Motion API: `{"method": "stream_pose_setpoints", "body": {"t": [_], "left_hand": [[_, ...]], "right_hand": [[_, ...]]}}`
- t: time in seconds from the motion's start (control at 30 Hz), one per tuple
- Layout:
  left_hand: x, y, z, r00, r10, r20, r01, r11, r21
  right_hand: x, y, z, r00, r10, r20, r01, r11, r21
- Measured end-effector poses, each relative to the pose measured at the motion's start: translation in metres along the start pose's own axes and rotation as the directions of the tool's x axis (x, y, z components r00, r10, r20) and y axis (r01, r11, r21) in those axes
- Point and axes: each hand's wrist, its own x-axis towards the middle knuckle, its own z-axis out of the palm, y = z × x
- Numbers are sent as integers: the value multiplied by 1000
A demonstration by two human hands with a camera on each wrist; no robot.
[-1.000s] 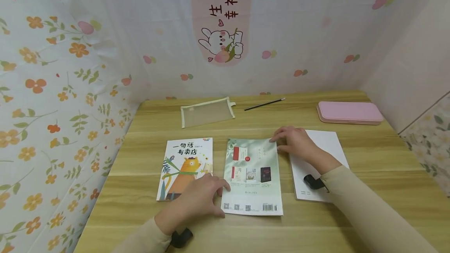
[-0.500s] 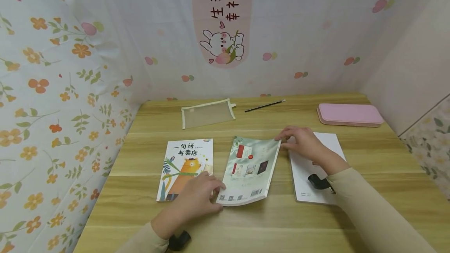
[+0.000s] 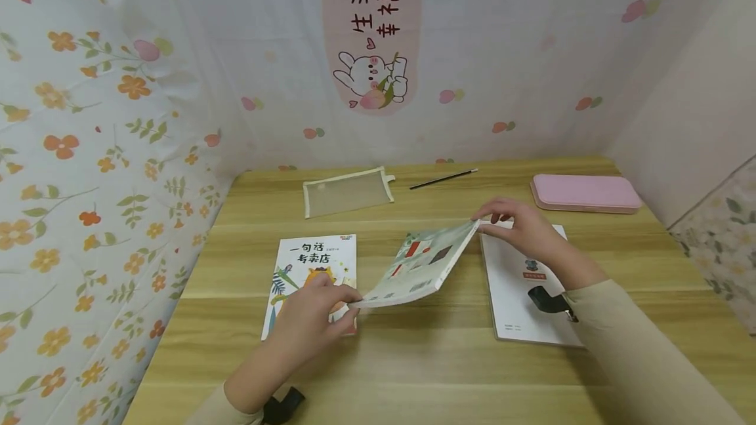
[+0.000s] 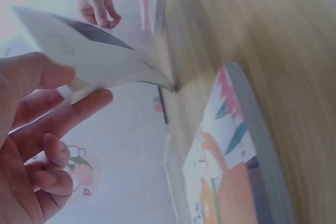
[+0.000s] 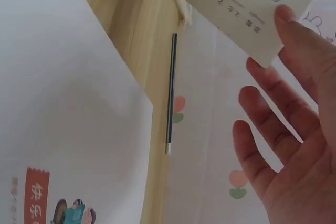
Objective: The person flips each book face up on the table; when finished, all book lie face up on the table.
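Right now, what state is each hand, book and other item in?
Green book: tilted, curved
Left book: flat, closed
White book: flat, closed
Pouch: flat; zip unclear
Pencil: lying flat
Pink case: closed
Left hand: pinching green book's near corner
Right hand: pinching green book's far corner

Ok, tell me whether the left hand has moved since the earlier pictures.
Yes: leftward in the head view. The left hand reaches less far past the picture book, which has stayed put.
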Motion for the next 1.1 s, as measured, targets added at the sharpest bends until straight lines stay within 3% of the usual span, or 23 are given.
{"method": "stream_pose_setpoints", "body": {"t": [0.13,0.23,0.37,0.6,0.77,0.83,0.93,1.1], "left_hand": [[0,0,-5,991,9,-135,-17,998,-57],[3,-1,-7,980,34,-196,-49,996,-74],[6,-1,-10,978,43,-206,-67,992,-110],[11,-1,-11,971,-2,-240,-42,983,-181],[13,-4,-6,966,-30,-258,-39,965,-260],[12,-6,-4,967,-82,-242,0,947,-321],[12,-8,-2,963,-198,-182,111,908,-404],[12,-14,-3,932,-361,-34,308,837,-452]], "right_hand": [[2,-4,1,998,22,-59,-19,998,51],[4,-9,0,993,63,-98,-54,994,92],[4,-16,-2,984,124,-127,-104,982,157],[2,-20,-4,960,259,-110,-229,946,228],[1,-21,-1,952,286,-109,-252,935,247],[1,-20,-1,957,271,-101,-238,937,258],[0,-16,-2,970,232,-70,-202,934,295],[1,-6,-3,990,137,-17,-125,944,305]]}}
